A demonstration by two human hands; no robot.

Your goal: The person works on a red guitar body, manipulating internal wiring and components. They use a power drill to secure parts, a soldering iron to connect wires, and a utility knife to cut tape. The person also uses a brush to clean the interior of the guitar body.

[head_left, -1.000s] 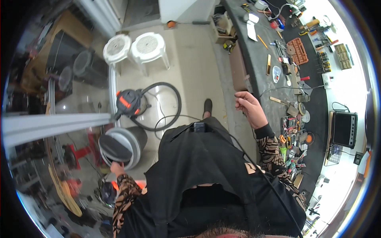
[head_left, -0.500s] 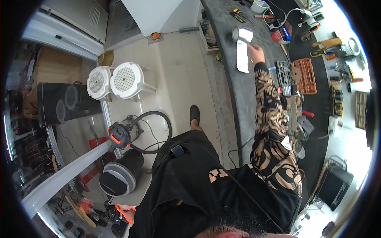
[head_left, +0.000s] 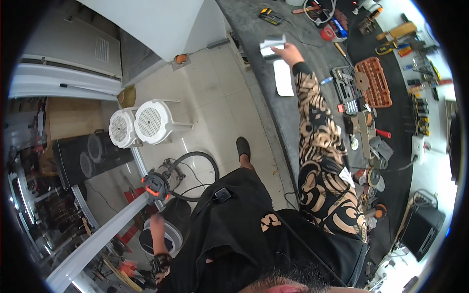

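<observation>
On the dark workbench [head_left: 254,63], my right hand [head_left: 291,53] closes around a silvery-white roll-like thing [head_left: 273,47], blurred so that its exact kind does not show. Just below it, a white paper strip [head_left: 284,79] lies flat on the bench top; I cannot tell whether the two are joined. At the lower left, my left hand [head_left: 157,220] is over a dark bin [head_left: 176,235] with a grey rim. Motion smears its fingers, and whether they hold anything is unclear.
A yellow-and-black tool [head_left: 270,16], a red tape roll [head_left: 328,33], a grey socket set [head_left: 346,90] and an orange tool case [head_left: 373,82] lie along the bench. White stools [head_left: 151,121] and a vacuum cleaner [head_left: 159,184] stand on the floor at left.
My right hand has moved left onto the roll-like thing and grasped it. My left hand has risen over the bin; the orange thing beside it no longer shows there. The view has shifted.
</observation>
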